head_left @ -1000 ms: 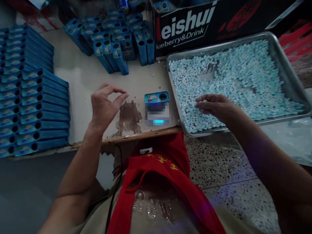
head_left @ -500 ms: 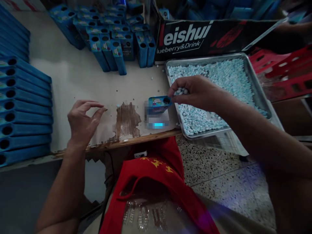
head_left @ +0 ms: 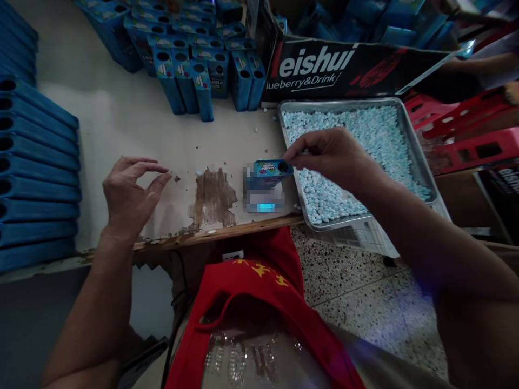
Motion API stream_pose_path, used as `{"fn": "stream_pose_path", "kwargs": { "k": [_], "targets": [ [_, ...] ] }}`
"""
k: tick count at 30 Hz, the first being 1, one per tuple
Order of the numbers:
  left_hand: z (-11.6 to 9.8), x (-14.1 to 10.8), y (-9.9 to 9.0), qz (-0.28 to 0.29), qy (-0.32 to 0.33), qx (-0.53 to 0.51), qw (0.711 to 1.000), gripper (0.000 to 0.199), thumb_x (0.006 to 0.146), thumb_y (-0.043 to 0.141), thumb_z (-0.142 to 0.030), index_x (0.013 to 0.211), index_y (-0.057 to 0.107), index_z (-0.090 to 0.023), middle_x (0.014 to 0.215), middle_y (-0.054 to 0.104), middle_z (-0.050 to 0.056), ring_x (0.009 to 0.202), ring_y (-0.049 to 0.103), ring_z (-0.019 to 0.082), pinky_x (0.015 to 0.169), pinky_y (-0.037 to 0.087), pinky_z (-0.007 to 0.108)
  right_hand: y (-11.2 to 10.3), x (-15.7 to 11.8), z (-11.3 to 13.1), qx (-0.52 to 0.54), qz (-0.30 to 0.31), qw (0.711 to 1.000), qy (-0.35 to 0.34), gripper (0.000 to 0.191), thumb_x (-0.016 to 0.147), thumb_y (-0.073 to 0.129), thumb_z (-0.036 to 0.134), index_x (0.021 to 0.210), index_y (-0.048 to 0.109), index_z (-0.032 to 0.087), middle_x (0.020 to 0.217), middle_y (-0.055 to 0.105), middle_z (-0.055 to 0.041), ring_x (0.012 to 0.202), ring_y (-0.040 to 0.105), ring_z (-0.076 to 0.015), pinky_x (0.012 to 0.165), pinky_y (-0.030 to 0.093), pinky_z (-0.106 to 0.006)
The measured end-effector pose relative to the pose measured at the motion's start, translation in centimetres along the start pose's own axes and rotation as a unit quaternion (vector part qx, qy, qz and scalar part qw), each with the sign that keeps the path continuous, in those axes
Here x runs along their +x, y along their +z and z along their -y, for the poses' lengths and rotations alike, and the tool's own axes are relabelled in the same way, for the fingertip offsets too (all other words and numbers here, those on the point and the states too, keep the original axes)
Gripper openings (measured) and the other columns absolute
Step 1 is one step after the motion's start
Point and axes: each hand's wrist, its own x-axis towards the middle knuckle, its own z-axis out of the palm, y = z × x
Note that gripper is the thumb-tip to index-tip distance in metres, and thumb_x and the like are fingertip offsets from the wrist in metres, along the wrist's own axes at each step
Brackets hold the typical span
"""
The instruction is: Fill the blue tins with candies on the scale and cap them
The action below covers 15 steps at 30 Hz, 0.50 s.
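A small blue candy box [head_left: 270,167] with a round hole in its top stands on a blurred-out device [head_left: 263,198] with a lit blue display. My right hand [head_left: 330,154] is at the box's right end, fingertips curled together beside the hole. What its fingers hold, if anything, is hidden. Under that hand lies a metal tray [head_left: 413,138] of pale blue and white candies [head_left: 324,202]. My left hand [head_left: 132,189] hovers over the table at left, thumb and index finger pinched, with nothing visible between them. A small dark chip [head_left: 177,179] lies just beyond those fingertips.
Blue boxes stand in a row [head_left: 38,178] at left and in a cluster [head_left: 203,81] at the back. A black carton [head_left: 316,65] full of blue boxes is behind the tray. Red crates [head_left: 482,151] and another person's arm [head_left: 466,70] are at right. The wooden table edge [head_left: 219,233] is worn.
My right hand has turned over at the box's hole, and the candies seen in its fingers are no longer visible. My left hand has shifted slightly left. The view has moved a little.
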Motion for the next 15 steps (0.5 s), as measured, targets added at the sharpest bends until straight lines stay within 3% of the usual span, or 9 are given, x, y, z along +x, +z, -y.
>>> {"fn": "stream_pose_path", "kwargs": {
  "k": [2,6,8,11,15],
  "targets": [
    [-0.4,0.1,0.1,0.009,0.005,0.0,1.0,0.015,0.094,0.087,-0.058,0.096,0.085,-0.043,0.107,0.082,-0.003,0.114,0.072,0.039,0.11,0.053,0.069,-1.2,0.2,-1.3,0.12,-0.027,0.99,0.065,0.014,0.084,0.087,0.011,0.089,0.083,0.023,0.086,0.075,-0.0016,0.074,0.063,-0.0138,0.069,0.055,-0.027],
    [-1.2,0.5,1.0,0.015,0.022,0.005,1.0,0.015,0.095,0.09,-0.055,0.097,0.086,-0.04,0.104,0.082,-0.002,0.108,0.073,0.034,0.107,0.056,0.065,-3.6,-0.5,-6.3,0.31,-0.133,0.924,0.178,0.021,0.087,0.078,0.003,0.09,0.075,0.023,0.089,0.071,-0.0002,0.07,0.062,-0.0089,0.061,0.054,-0.016],
    [-1.7,0.6,1.7,0.028,0.035,0.004,0.999,0.015,0.094,0.092,-0.052,0.098,0.086,-0.039,0.104,0.081,-0.001,0.106,0.073,0.033,0.106,0.058,0.062,-4.1,-1.5,-9.1,0.337,-0.17,0.901,0.215,0.028,0.082,0.073,-0.005,0.087,0.072,0.023,0.086,0.07,-0.0002,0.072,0.065,-0.0086,0.062,0.055,-0.013],
    [-2.9,0.7,3.0,0.043,0.056,0.01,0.997,0.013,0.096,0.09,-0.046,0.097,0.086,-0.035,0.108,0.082,0.002,0.108,0.075,0.032,0.105,0.061,0.058,-4.1,-3.0,-11.9,0.336,-0.184,0.891,0.244,0.038,0.076,0.067,-0.012,0.089,0.076,0.023,0.09,0.075,-0.0032,0.076,0.069,-0.0098,0.065,0.056,-0.012],
    [-4.4,0.8,4.4,0.057,0.067,0.022,0.996,0.007,0.097,0.087,-0.037,0.102,0.085,-0.033,0.116,0.084,0.006,0.114,0.079,0.031,0.107,0.063,0.052,-4.1,-3.0,-11.5,0.324,-0.149,0.905,0.231,0.018,0.092,0.081,0.004,0.09,0.079,0.022,0.091,0.078,-0.0048,0.064,0.062,-0.0082,0.054,0.052,-0.014]
  ]
}}
